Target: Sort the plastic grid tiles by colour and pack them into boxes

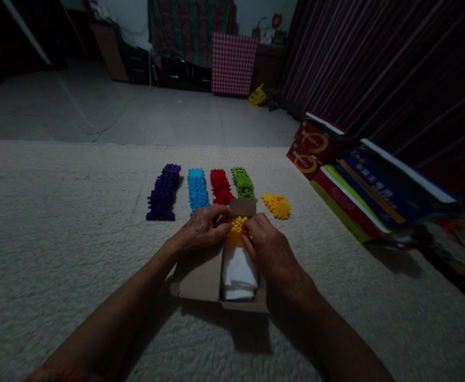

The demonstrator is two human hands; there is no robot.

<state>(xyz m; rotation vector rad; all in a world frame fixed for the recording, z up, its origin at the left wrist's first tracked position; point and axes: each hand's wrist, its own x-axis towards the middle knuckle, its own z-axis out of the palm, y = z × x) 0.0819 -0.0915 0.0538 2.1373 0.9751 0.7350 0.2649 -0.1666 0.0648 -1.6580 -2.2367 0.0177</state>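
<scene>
An open cardboard box point(200, 276) lies before me, its lid folded out to the left. Folded white cloth or paper point(239, 273) fills its near part. At the far end of the box is a stack of yellow toothed plastic pieces point(237, 236). My left hand point(206, 228) pinches this stack from the left, fingers curled over the box edge. From the right, the bent fingers of my right hand point(266, 244) close on the same stack. Some fingertips are hidden behind the pieces and the box.
Beyond the box lie rows of purple point(164, 192), light blue point(198, 188), red point(220, 185) and green toothed pieces point(243, 183). Loose yellow pieces point(277, 205) are at their right. Printed cartons point(379, 180) stand farther right on the pale textured mat point(77, 223).
</scene>
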